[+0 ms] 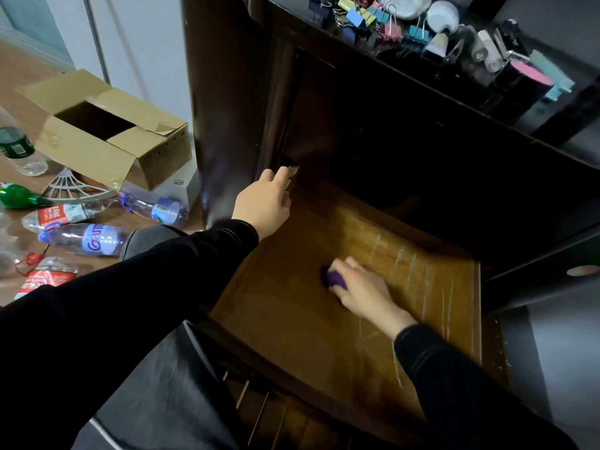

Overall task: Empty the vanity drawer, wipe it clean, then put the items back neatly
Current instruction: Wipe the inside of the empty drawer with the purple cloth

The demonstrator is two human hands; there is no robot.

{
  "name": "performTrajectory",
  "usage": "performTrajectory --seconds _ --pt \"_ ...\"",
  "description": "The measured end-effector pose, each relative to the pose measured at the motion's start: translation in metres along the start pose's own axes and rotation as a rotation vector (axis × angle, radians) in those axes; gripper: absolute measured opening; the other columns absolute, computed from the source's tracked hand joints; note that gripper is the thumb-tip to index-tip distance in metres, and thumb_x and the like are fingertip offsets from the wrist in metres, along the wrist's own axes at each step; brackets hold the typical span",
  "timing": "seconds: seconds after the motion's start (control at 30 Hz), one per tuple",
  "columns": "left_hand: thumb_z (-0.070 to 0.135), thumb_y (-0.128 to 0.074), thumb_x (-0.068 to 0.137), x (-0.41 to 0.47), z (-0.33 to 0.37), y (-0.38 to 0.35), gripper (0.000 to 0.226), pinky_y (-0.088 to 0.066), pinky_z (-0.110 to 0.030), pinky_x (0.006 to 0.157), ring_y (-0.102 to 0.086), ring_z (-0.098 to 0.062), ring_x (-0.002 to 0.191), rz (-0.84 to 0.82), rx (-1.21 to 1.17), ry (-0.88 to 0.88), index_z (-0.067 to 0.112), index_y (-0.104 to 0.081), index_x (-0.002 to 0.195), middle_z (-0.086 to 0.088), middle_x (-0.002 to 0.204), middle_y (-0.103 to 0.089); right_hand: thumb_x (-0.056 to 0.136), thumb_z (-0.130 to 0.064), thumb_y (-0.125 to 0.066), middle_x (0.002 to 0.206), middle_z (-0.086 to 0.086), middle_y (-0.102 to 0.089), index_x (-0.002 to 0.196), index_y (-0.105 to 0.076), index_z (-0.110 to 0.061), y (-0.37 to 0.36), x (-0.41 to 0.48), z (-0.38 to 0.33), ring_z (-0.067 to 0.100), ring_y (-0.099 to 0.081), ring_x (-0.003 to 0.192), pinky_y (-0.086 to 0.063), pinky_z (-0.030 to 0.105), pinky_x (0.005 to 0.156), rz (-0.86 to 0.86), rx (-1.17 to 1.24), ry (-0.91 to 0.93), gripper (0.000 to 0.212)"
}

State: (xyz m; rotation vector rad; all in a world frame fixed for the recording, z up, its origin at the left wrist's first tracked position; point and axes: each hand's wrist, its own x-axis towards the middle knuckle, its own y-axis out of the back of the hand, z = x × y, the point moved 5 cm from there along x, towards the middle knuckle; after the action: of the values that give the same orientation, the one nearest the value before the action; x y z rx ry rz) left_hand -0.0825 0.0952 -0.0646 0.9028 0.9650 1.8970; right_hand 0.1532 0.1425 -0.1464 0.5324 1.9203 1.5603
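We were at the wiping step: our right hand (360,287) gripped a purple cloth (336,279) on the emptied drawer (292,303) floor, and our left hand (264,203) curled closed on its ten-o'clock corner. Next, we judged, came the streaks toward three o'clock.

Drawer (292,306) floor: amber-brown wood grain with pale whitish streaks at right. Cloth (336,278): purple. Sleeves (130,287): black. Vanity (240,92) body: dark brown. Binder clips (363,14): blue, yellow-green, pink, teal. Cardboard box (97,138): tan.
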Motion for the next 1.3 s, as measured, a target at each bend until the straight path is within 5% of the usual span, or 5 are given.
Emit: performTrajectory --seconds 0.17,0.37,0.93,1.07,1.3 --pt "0.024 -0.046 0.099 0.000 0.000 0.000 0.042 -0.042 -0.035 0.065 -0.058 -0.031 0.085 0.000 -0.001 0.004 0.016 -0.038 0.140 -0.008 0.113 -0.051 0.098 -0.031 -0.063 0.124 -0.005 -0.049 0.128 -0.045 -0.033 -0.002 -0.003 -0.006 0.017 -0.059 0.093 -0.052 0.026 0.071 0.026 -0.038 -0.007 0.035" --pt "0.023 -0.045 0.099 0.000 0.001 -0.001 0.041 -0.039 -0.035 0.063 -0.055 -0.028 0.081 0.015 -0.013 0.001 0.017 -0.039 0.140 -0.008 0.112 -0.052 0.090 -0.013 -0.067 0.114 -0.005 -0.049 0.127 -0.054 -0.032 -0.032 -0.090 -0.045 0.016 -0.056 0.097 -0.048 0.028 0.066 -0.284 -0.001 0.494 0.044" --pt "0.024 -0.046 0.098 0.003 -0.003 -0.006 0.038 -0.038 -0.035 0.064 -0.058 -0.030 0.082 0.037 -0.018 0.008 0.019 -0.041 0.136 -0.007 0.109 -0.053 0.094 -0.017 -0.066 0.111 -0.006 -0.051 0.123 -0.062 -0.031 0.004 -0.044 -0.018 0.011 -0.055 0.097 -0.038 0.013 0.066 -0.256 -0.015 0.325 0.032" --pt "0.026 -0.046 0.099 0.004 -0.004 -0.007 0.038 -0.036 -0.034 0.063 -0.053 -0.026 0.079 0.035 -0.009 0.008 0.019 -0.040 0.136 -0.006 0.109 -0.052 0.094 -0.021 -0.069 0.109 -0.008 -0.051 0.120 -0.063 -0.032 0.026 -0.032 0.008 0.012 -0.053 0.097 -0.044 0.022 0.075 -0.174 -0.088 0.187 0.029" --pt "0.025 -0.046 0.099 0.003 -0.003 -0.006 0.039 -0.039 -0.034 0.063 -0.052 -0.026 0.076 0.032 -0.024 0.009 0.020 -0.040 0.137 -0.007 0.110 -0.052 0.095 -0.005 -0.051 0.113 0.010 -0.055 0.111 -0.065 -0.013 -0.021 -0.124 -0.053 0.030 -0.053 0.098 -0.049 0.045 0.072 -0.469 -0.198 0.641 0.023"
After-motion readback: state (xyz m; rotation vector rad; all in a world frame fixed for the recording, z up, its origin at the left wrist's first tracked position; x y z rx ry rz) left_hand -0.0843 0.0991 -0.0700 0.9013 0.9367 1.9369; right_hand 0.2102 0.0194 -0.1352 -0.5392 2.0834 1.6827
